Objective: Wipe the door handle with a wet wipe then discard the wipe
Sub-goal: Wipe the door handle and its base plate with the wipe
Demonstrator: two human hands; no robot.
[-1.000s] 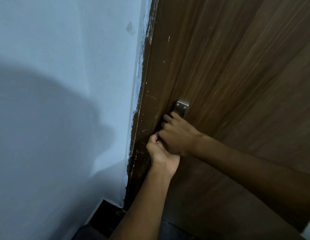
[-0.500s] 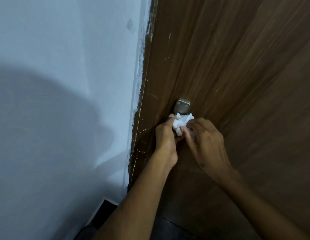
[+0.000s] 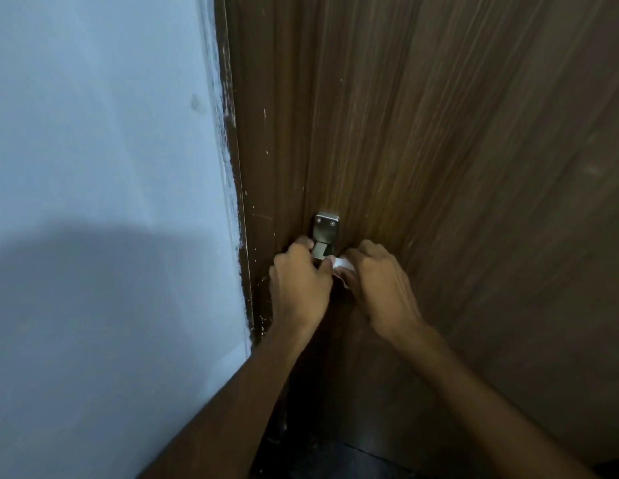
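A metal door handle (image 3: 324, 236) with a screwed plate sits on the brown wooden door (image 3: 439, 150). My left hand (image 3: 299, 288) is wrapped around the handle's lower part, hiding most of the lever. A small white wet wipe (image 3: 344, 265) shows between my two hands, just right of the handle. My right hand (image 3: 377, 288) is closed over the wipe, pressed against the door beside my left hand. Most of the wipe is hidden under my right fingers.
A pale blue wall (image 3: 100, 202) fills the left side, meeting the dark door frame (image 3: 240, 219) with smeared white paint along its edge. A dark floor (image 3: 335, 458) shows at the bottom between my forearms.
My hands went from stacked on the handle to side by side. The wipe, bunched and well exposed half a second ago, is now mostly covered by my right hand. The handle plate shows more.
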